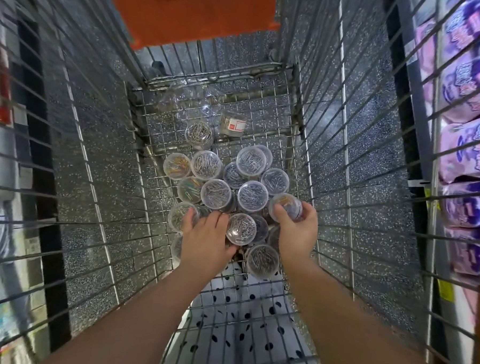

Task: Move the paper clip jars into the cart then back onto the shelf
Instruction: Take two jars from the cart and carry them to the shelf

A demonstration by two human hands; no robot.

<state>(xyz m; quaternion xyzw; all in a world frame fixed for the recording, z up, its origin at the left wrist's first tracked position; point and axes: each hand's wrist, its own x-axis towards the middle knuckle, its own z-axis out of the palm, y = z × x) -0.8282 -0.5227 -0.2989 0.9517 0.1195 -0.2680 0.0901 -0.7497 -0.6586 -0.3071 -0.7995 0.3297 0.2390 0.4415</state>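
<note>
Fingers point(307, 211) of the right hand point(297, 232) curl round one clear paper clip jar point(287, 205), thumb on its near side. Just left of that jar, the other jars point(216, 194) stand packed together on the wire floor of the cart point(264, 110). The left hand point(205, 241) reaches down among them, left of the held jar, one finger over a lid; whether it grips anything I cannot tell. Beyond the held jar, one labelled jar point(233, 124) lies on its side. Purple packets point(463, 138) are stacked well to its right, outside the cart.
</note>
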